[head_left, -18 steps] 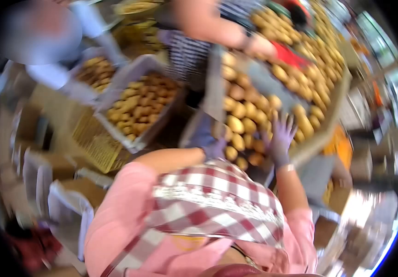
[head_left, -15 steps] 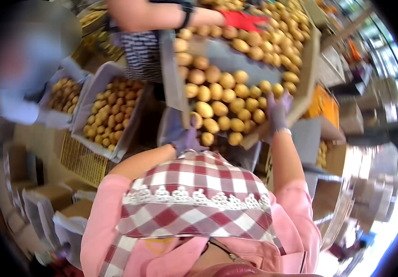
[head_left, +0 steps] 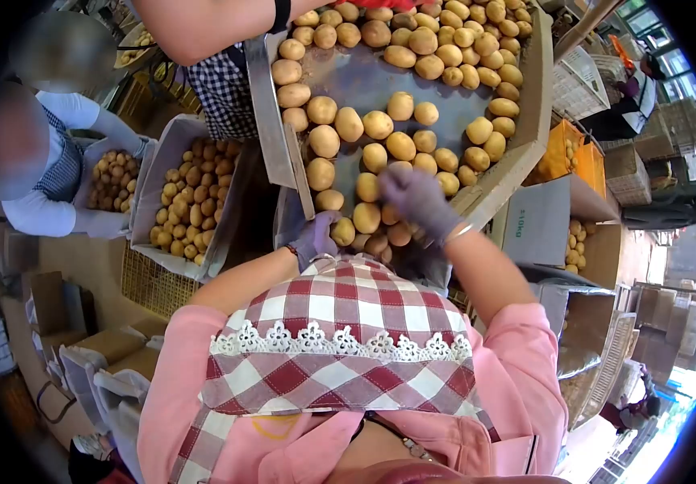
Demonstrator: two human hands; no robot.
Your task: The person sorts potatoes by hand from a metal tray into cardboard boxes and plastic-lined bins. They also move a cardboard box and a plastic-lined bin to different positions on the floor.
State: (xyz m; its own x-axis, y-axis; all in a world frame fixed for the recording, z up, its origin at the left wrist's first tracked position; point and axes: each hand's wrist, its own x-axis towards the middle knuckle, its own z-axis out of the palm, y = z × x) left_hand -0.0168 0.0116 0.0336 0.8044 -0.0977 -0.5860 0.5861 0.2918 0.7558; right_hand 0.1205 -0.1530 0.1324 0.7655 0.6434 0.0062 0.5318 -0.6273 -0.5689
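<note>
Round yellow-brown potatoes lie across a grey metal sorting tray in front of me. My left hand, in a purple glove, is at the tray's near left corner, its fingers apart beside a potato. My right hand, also gloved, reaches over the near end of the tray among the potatoes. Its fingers point left and down and are smeared by motion, so I cannot tell whether they grip one. Several potatoes sit at the tray's mouth, close to my apron.
A co-worker's arm with a red glove reaches over the far end. At left, a lined crate holds potatoes, and another person stands behind a second crate. Cardboard boxes and an orange crate stand at right.
My right hand has moved left from the tray's right rim to the potatoes at the near end. Potatoes there have shifted toward me. The co-worker's red glove has moved farther up.
</note>
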